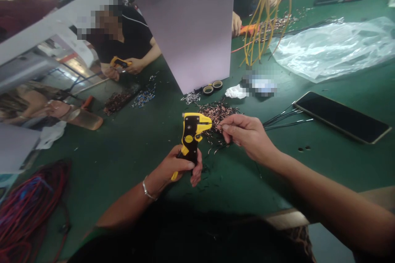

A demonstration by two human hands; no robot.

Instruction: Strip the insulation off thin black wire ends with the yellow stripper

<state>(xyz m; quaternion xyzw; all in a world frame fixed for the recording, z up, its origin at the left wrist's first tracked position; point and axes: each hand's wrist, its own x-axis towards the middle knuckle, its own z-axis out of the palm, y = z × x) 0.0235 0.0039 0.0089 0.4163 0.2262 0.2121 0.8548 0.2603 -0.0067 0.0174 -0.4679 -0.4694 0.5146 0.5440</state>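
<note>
My left hand [185, 164] is wrapped round the handles of a yellow and black wire stripper [191, 137], held upright with its jaws facing right. Just right of those jaws, my right hand [243, 131] pinches what looks like a thin wire; its tip barely shows at the fingers, and a dark strand [259, 170] trails below the hand. Behind and partly under the right hand lies a pile of short copper-coloured and black wire pieces [217, 111]. Several black wires [284, 118] with bright ends lie right of that hand.
A phone [342, 117] lies at right. Behind the pile are two tape rolls [212, 87], white tissue [236, 91], silver terminals [191, 98] and an upright grey panel [197, 28]. A clear plastic bag [336, 49] spreads at far right. Red cables [37, 209] lie at left; co-workers sit opposite.
</note>
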